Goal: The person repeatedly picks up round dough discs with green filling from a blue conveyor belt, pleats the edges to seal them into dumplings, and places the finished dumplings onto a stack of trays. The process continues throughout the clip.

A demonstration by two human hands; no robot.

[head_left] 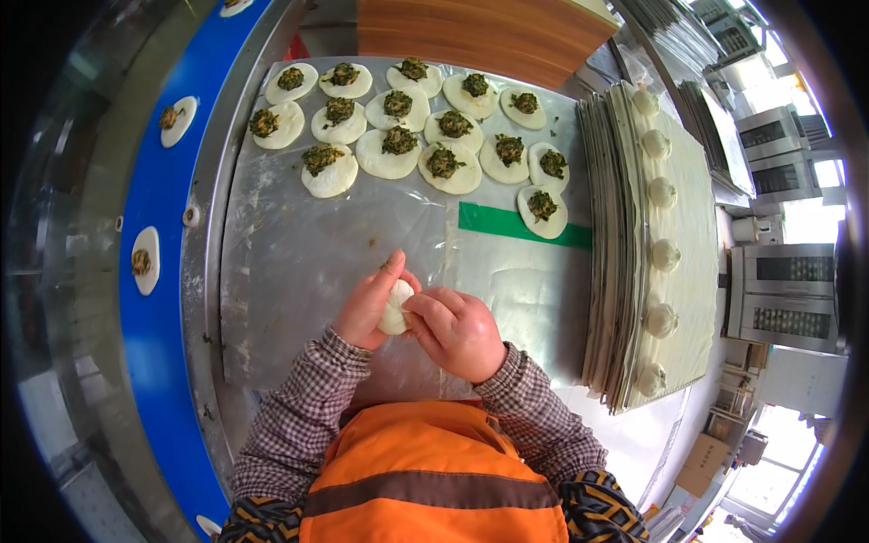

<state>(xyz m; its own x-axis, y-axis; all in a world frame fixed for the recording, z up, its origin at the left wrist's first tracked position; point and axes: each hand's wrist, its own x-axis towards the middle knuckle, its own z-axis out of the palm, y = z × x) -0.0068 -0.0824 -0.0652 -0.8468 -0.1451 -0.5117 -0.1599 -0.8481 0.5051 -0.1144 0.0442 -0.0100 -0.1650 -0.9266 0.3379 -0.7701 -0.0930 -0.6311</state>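
Observation:
A partly gathered white dough bun [395,309] sits between my two hands, above the near part of the metal table. My left hand [369,306] cups it from the left, thumb pointing up. With bent fingers, my right hand [460,331] pinches the dough's edge from the right. What filling it holds is hidden. Beyond my hands, several flat dough rounds [387,163] lie in rows on the table, each topped with a clump of chopped green filling [444,163]. The closest round on the right [554,226] overlaps a green tape strip [489,221].
To the left runs a blue conveyor belt [149,335] with a few filled dough rounds [145,261]. On the right, a tall stack of trays [608,271] carries a row of pleated buns [665,255]. A wooden board [480,36] borders the far side; steel cabinets [786,294] stand farther right.

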